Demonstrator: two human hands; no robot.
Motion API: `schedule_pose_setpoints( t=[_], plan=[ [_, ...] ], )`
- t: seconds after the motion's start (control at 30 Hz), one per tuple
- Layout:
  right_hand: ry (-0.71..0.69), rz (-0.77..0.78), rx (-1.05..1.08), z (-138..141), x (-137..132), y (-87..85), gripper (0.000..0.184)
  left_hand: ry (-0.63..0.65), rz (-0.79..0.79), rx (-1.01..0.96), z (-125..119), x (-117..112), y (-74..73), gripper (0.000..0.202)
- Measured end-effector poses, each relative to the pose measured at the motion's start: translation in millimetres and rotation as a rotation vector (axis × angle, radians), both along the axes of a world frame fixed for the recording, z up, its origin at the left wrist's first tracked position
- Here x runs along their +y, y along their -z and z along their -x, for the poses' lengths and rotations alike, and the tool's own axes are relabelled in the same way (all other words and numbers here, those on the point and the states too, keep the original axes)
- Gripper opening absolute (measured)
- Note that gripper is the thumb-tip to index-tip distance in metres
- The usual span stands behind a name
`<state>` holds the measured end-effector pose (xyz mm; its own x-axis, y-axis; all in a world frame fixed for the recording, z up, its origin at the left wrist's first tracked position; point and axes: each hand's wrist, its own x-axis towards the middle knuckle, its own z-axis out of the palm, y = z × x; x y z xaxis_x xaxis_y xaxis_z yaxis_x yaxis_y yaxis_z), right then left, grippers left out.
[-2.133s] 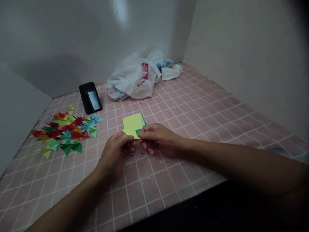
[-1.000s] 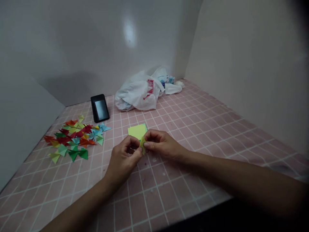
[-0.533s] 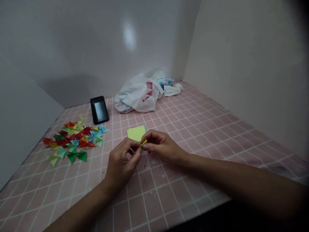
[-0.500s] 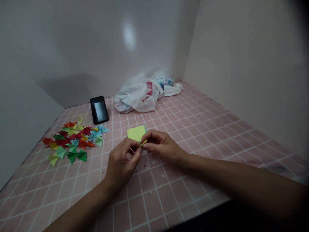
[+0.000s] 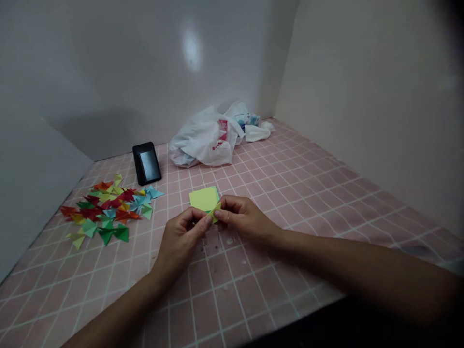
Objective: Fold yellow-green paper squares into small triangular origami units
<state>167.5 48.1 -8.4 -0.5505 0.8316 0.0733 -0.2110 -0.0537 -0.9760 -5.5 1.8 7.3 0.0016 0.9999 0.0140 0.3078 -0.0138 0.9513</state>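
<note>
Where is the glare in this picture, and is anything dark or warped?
Head view: a soft glare patch sits on the back wall, and the phone screen mirrors pale light. Head view: the light is dim, the right corners go black, the table grid bows towards the edges. Head view: the folded paper pinched between left hand and right hand looks slightly soft.

Head camera, sole view. Position: above table (image 5: pixel 297 193) near edge. Facing: forward and down, toward wall corner (image 5: pixel 286 63). Range: close to left hand (image 5: pixel 181 239) and right hand (image 5: pixel 242 222), centre frame; arms entering below.
</note>
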Motion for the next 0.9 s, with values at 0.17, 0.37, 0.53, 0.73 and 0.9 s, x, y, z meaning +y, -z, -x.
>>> schedule_pose_setpoints(
  t=[0.17, 0.37, 0.53, 0.73, 0.9],
  plan=[
    [0.095, 0.025, -0.023, -1, -1, -2.8, 0.021, 0.043, 0.057, 0.029, -3, 0, -1.6, 0.026],
    [0.131, 0.065, 0.012, -1, -1, -1.3, 0.021, 0.024, 0.003, 0.170, -2, 0, -1.7, 0.033],
    [0.040, 0.050, -0.045, -1, 4, 1.2, 0.019, 0.014, -0.036, 0.098, 0, 3, -1.2, 0.022],
    [-0.058, 0.116, 0.007, 1, 4, 4.7, 0.024, 0.005, 0.126, -0.275, 1, 5, 5.5, 0.025],
    [-0.098, 0.154, 0.101, 1, 4, 8.0, 0.023, -0.034, 0.262, -0.582, -2, 5, 7.7, 0.029]
  ],
)
